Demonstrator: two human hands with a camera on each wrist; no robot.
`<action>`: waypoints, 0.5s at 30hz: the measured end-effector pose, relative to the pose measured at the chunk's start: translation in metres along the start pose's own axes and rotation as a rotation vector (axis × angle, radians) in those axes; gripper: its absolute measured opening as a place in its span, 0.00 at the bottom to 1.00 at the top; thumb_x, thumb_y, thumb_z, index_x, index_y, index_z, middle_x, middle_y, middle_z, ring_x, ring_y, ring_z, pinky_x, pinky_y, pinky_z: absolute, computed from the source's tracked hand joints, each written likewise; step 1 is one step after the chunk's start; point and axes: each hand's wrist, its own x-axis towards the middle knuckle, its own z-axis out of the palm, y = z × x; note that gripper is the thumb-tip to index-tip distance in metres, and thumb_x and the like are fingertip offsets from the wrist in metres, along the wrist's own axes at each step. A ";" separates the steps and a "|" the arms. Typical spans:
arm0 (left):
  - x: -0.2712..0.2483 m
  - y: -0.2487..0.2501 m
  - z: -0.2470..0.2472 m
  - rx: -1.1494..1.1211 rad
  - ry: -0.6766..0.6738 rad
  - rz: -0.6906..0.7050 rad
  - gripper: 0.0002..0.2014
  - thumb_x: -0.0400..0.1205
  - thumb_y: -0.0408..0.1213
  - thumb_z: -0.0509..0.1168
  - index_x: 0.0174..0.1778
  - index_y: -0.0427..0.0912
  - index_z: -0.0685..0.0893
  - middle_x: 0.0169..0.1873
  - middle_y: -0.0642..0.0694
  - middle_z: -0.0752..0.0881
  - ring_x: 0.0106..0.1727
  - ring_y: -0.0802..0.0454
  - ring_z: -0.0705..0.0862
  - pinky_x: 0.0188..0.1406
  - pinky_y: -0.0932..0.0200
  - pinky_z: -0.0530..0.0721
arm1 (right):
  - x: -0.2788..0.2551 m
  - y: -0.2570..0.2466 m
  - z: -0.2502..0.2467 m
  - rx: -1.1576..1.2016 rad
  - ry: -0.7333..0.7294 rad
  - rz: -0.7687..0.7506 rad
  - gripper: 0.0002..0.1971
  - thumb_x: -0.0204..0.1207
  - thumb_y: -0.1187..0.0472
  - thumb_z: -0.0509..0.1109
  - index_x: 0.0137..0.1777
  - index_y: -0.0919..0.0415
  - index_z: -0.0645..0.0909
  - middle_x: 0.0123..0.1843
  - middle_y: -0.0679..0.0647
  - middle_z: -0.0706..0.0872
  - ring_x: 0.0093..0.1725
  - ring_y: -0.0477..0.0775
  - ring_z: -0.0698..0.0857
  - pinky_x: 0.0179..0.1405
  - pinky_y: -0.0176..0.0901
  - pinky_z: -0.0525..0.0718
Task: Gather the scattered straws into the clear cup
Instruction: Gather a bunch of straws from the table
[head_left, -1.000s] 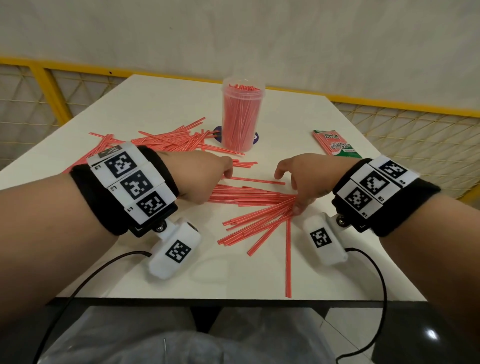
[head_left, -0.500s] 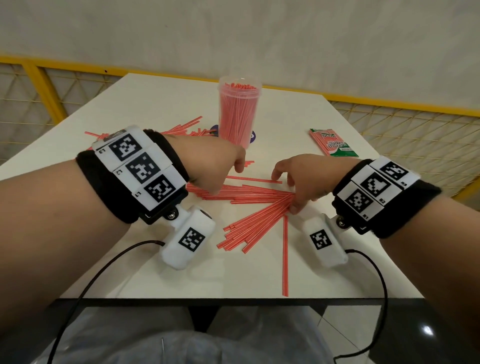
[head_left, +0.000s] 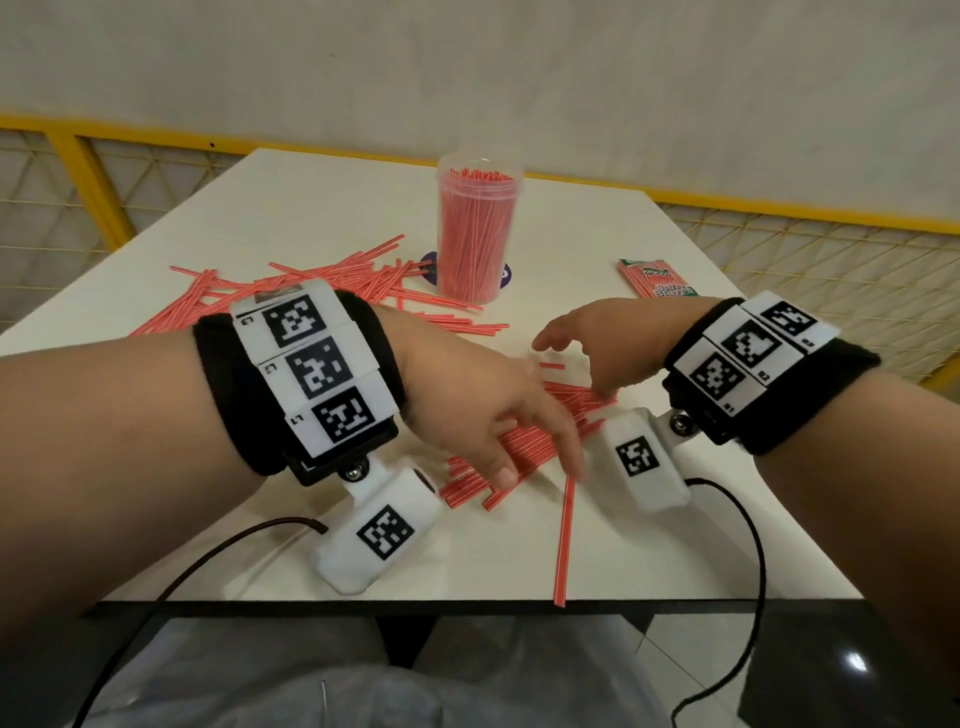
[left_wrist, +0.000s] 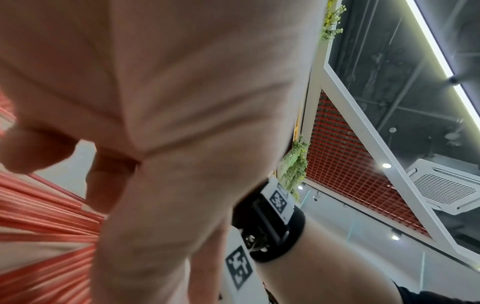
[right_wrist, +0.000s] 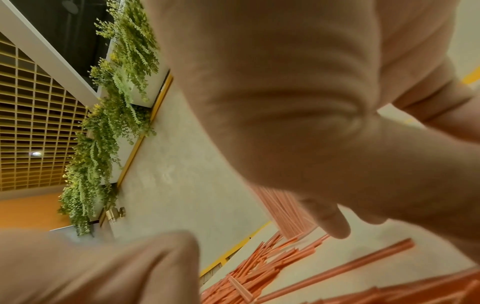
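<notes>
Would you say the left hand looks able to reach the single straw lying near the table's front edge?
Probably yes: the left hand lies on the fanned straws right beside the single straw, with nothing between them.

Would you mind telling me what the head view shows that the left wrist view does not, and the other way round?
Only the head view shows the cup of straws, the packet, the stray straw and the right hand. Only the left wrist view shows the ceiling light, air vent and plants. Both show the left hand over the straw pile, and the right wristband.
</notes>
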 end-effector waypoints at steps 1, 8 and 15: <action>0.001 0.001 0.001 0.023 -0.041 0.022 0.25 0.82 0.40 0.69 0.71 0.69 0.75 0.47 0.76 0.68 0.50 0.85 0.71 0.45 0.85 0.68 | 0.000 0.002 0.001 0.025 0.005 -0.012 0.40 0.72 0.72 0.69 0.82 0.45 0.61 0.78 0.44 0.72 0.71 0.49 0.76 0.43 0.32 0.74; -0.002 -0.009 0.004 0.134 -0.114 -0.059 0.19 0.85 0.42 0.64 0.68 0.70 0.79 0.51 0.60 0.76 0.56 0.56 0.78 0.53 0.67 0.76 | 0.001 0.001 0.002 0.099 0.041 -0.119 0.42 0.68 0.75 0.56 0.80 0.40 0.63 0.76 0.45 0.74 0.66 0.45 0.78 0.31 0.26 0.67; -0.002 -0.002 0.006 0.145 -0.147 0.043 0.29 0.84 0.34 0.62 0.74 0.72 0.71 0.52 0.44 0.77 0.53 0.48 0.78 0.53 0.56 0.77 | 0.007 -0.004 0.001 0.098 0.035 -0.127 0.41 0.69 0.76 0.55 0.81 0.45 0.62 0.77 0.41 0.73 0.72 0.46 0.75 0.45 0.27 0.69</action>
